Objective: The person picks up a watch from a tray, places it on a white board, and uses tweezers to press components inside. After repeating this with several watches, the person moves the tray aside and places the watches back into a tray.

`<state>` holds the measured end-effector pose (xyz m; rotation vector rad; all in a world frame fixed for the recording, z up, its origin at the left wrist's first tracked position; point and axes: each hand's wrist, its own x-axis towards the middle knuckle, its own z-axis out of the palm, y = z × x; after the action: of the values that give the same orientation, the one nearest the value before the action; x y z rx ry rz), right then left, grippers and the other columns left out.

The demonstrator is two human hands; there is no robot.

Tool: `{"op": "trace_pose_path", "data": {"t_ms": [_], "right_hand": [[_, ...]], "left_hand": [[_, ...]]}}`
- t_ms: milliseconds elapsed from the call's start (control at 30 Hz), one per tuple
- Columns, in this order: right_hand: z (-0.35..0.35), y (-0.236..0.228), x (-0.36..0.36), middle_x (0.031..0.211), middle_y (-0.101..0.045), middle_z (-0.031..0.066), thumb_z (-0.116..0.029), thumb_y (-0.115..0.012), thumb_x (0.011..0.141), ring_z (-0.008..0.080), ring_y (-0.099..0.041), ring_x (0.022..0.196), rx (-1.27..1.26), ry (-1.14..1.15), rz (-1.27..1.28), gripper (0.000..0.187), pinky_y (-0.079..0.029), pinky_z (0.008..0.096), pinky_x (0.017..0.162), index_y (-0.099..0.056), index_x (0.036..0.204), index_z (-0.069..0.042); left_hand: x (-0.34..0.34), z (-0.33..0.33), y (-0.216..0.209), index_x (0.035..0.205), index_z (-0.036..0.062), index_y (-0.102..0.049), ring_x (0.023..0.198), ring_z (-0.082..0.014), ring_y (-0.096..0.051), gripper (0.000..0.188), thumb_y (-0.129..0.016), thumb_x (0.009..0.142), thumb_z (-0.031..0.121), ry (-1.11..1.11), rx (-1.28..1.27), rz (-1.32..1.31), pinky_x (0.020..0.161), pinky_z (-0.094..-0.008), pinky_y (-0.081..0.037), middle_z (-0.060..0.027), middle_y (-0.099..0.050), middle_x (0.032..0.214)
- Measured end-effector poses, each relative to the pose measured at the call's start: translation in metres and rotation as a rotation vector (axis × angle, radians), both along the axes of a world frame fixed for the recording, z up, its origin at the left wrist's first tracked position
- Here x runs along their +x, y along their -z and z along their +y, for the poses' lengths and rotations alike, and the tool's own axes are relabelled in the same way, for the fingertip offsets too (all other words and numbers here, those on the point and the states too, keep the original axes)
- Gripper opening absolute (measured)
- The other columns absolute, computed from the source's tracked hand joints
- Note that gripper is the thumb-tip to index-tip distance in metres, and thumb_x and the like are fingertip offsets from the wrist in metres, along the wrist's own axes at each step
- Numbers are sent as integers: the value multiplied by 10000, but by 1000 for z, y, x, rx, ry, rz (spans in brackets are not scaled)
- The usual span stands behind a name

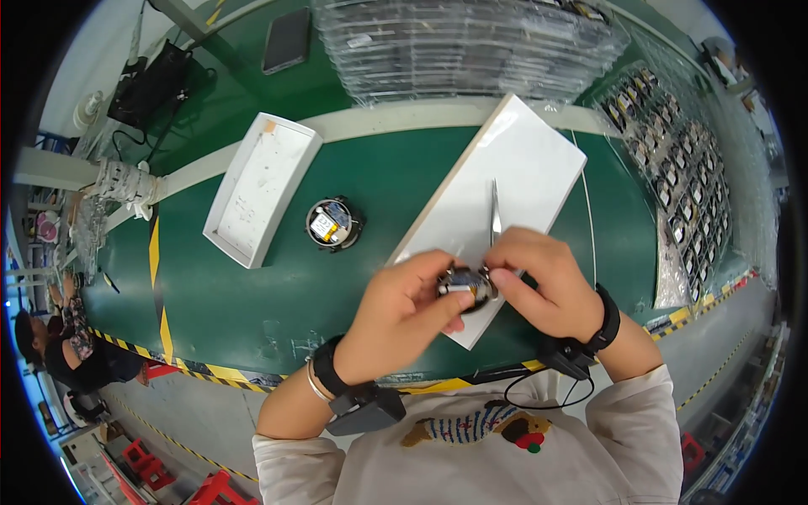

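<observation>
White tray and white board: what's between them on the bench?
Head view: one small round black part with a pale centre on the green mat between white tray and white board; otherwise bare.

Cream sweater, black wristbands (324,372), silver bracelet

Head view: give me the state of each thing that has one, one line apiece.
Left hand: gripping the round black part.
Right hand: pinching tweezers at that part.
Second round part: resting alone on the green mat.
White tray: empty.
Phone: screen dark.
</observation>
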<state>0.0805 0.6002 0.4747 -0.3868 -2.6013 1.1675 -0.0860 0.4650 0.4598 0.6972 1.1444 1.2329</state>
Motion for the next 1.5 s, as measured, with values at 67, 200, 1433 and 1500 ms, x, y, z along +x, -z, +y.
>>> {"op": "trace_pose_path", "data": {"t_ms": [67,200,1433,1500], "right_hand": [[1,-5,-1,1056,-562,135,15,-604,673,318,-564,895,-104,-134,-126,330,-465,371,785,-595,1001,-20],[-10,-28,-28,1041,-559,117,-31,-661,673,297,-559,898,254,-173,126,413,-465,378,774,-573,1076,-22],[115,-149,-183,765,-613,93,-260,-799,630,135,-581,634,425,248,-170,437,-476,288,552,-619,913,18],[159,-163,-213,656,-581,83,-349,-778,630,180,-619,654,190,411,-95,461,-500,328,610,-599,776,50]], "left_hand": [[-3,-4,-8,1026,-34,-529,638,-55,-567,187,-590,851,-9,16,22,41,560,-203,-477,-54,-617,855],[-17,-15,-6,1121,-25,-508,637,-48,-554,289,-594,845,-32,52,10,126,555,-191,-460,-28,-606,800],[-80,-181,60,960,-16,-614,860,-317,-572,154,-587,830,61,-1152,-139,1441,806,-393,-452,-168,-617,948],[-78,-179,61,955,-17,-611,857,-319,-570,146,-582,832,56,-1164,-143,1425,801,-393,-452,-168,-615,944]]}}
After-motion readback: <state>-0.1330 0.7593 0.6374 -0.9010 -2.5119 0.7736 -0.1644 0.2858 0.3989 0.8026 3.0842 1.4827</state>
